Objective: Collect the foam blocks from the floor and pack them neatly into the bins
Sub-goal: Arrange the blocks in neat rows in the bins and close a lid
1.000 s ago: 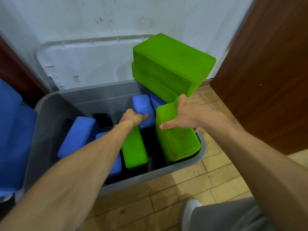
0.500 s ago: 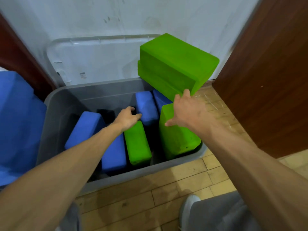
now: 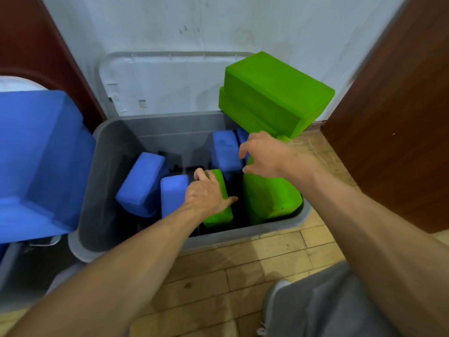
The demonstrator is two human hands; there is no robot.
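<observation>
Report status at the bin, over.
Left hand grips small green block. Right hand atop upright green block, grip unclear. Green stack over bin corner.

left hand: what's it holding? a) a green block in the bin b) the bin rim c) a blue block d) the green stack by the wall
a: the left hand grips the narrow green block standing in the bin, fingers over one side and thumb on the other.
</observation>
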